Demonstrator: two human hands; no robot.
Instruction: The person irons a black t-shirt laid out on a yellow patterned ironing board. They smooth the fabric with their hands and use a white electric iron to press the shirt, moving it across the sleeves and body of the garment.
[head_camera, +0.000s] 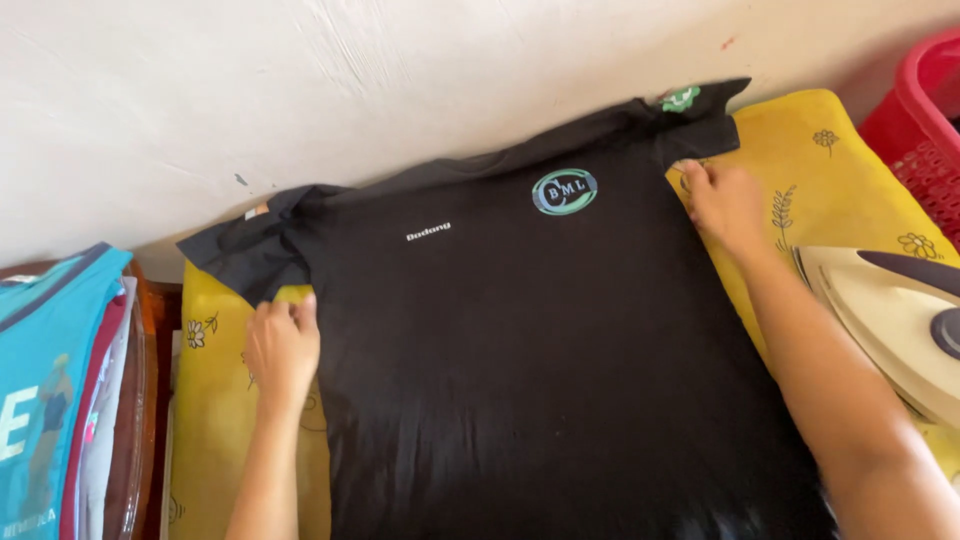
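Observation:
A black t-shirt (520, 340) with a small round green emblem on the chest lies spread flat on a yellow flower-patterned cloth (800, 190), its collar toward the wall. My left hand (283, 345) pinches the shirt's edge just under the left sleeve. Under the opposite sleeve, my right hand (722, 203) grips the shirt's other edge. Both sleeves stick out to the sides.
A cream-coloured clothes iron (890, 310) rests on the yellow cloth at the right. A red plastic basket (920, 120) stands at the upper right corner. A stack of folded clothes (55, 380), topmost one turquoise, sits at the left. A white wall runs behind.

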